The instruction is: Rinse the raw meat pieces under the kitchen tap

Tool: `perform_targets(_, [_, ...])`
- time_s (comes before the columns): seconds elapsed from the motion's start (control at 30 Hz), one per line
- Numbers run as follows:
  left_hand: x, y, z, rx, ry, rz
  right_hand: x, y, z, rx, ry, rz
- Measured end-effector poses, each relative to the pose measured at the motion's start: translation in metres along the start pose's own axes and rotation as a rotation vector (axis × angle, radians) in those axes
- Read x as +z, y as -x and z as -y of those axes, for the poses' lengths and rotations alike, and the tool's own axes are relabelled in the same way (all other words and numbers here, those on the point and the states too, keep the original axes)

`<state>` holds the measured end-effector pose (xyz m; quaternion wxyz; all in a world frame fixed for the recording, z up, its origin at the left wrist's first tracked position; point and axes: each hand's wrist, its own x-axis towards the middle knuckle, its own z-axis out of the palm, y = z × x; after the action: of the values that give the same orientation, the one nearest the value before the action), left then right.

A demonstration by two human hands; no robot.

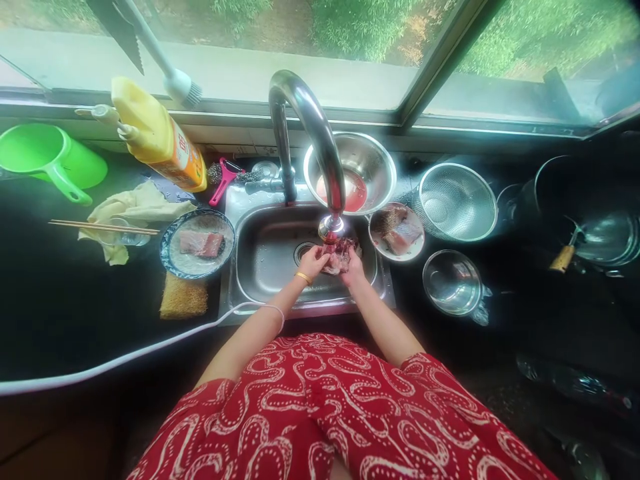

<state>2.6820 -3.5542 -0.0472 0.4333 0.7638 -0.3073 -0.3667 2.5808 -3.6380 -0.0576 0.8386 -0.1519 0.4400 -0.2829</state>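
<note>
While left hand (313,262) and right hand (353,266) both clasp the raw meat (336,263) below the faucet (327,147), it looks soft, probably slippery; better cupped from underneath.

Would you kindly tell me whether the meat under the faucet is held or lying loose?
Held: the left hand and right hand have the meat between them, fingers on it, over the sink beneath the faucet.
</note>
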Motion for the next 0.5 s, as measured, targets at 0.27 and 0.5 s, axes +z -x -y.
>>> perform_targets(0.27, [-0.002, -0.008, -0.01, -0.097, -0.109, 0.036, 0.02, 0.014, 0.008, 0.07, -0.035, -0.103])
perform_targets(0.5, [-0.006, -0.005, -0.014, -0.095, -0.134, 0.006, 0.013, 0.008, 0.001, 0.045, -0.05, -0.047])
